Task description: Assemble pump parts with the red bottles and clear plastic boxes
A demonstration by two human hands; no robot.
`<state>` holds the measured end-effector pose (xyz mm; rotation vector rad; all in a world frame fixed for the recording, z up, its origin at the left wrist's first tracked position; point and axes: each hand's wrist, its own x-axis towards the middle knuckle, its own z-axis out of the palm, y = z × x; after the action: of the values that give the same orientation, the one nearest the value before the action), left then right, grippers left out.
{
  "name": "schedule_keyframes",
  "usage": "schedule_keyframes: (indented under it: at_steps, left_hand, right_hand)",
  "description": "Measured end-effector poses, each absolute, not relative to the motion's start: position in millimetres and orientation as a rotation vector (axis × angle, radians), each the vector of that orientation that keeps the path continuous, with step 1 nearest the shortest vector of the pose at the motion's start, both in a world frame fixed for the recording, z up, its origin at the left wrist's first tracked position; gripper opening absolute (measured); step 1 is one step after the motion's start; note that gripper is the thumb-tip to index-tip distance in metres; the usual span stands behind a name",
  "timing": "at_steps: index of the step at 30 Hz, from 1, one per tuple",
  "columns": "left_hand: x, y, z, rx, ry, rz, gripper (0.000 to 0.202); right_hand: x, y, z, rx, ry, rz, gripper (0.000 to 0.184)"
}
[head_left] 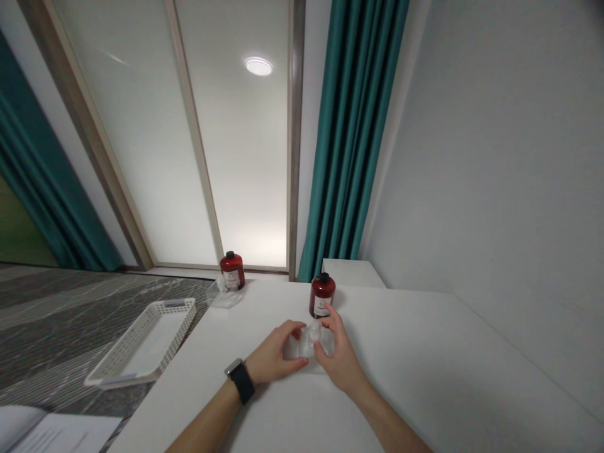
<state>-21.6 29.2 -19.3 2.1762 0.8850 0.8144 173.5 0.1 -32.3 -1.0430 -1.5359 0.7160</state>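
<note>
Both my hands meet over a small clear plastic container (311, 340) on the white table (425, 377). My left hand (274, 357), with a black watch on its wrist, grips the container's left side. My right hand (340, 358) holds its right side, fingers raised over the top. A red-brown bottle with a black cap (322, 295) stands just behind the container, close to my right fingertips.
A second red-brown bottle (233, 270) stands at the table's far left corner beside another clear container (223, 293). A white perforated basket (146, 343) hangs off the table's left side. Papers (51, 434) lie at the lower left. A teal curtain (353, 138) and a white wall stand behind.
</note>
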Motion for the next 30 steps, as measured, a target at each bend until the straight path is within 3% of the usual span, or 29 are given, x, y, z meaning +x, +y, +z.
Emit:
schedule_keyframes:
  at_steps: [13,30]
  left_hand:
    - [-22,29,-20,2.175,0.895,0.805,0.058]
    - [-22,28,-20,2.165,0.909,0.798,0.060]
  right_hand:
    - [174,-1,-35,-1.042,-1.505,0.776,0.082]
    - [184,-3,-15,-0.942,-1.398,0.665,0.061]
